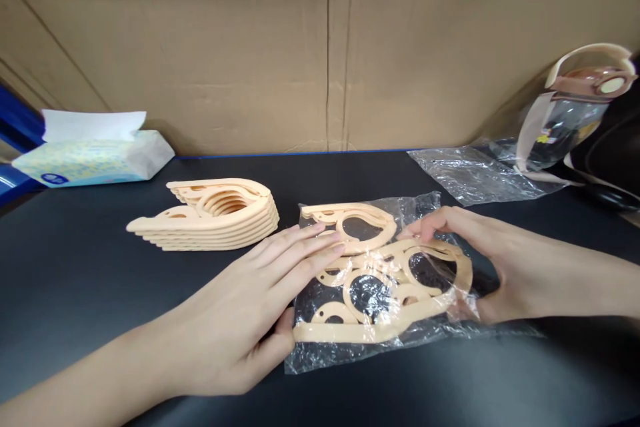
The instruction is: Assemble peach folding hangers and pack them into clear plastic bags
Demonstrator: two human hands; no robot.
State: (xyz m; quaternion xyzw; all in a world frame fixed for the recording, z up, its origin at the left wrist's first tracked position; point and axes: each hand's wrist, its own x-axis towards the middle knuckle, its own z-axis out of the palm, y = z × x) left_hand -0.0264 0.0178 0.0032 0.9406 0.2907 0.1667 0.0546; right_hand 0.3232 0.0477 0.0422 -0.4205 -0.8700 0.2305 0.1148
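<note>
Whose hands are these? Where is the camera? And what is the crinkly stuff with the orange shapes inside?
These are one person's own two hands, filmed by a single camera worn on their head, looking down. The left hand lies flat on a clear plastic bag. The right hand curls around the bag's right end. Inside the bag are peach plastic hangers. A stack of the same hangers sits further back on the black table. A tissue pack is far left, and a second bag and a bottle are far right.

L hand [245, 313] flat, fingers straight; R hand [483, 267] curled, thumb & fingers pinching.
</note>
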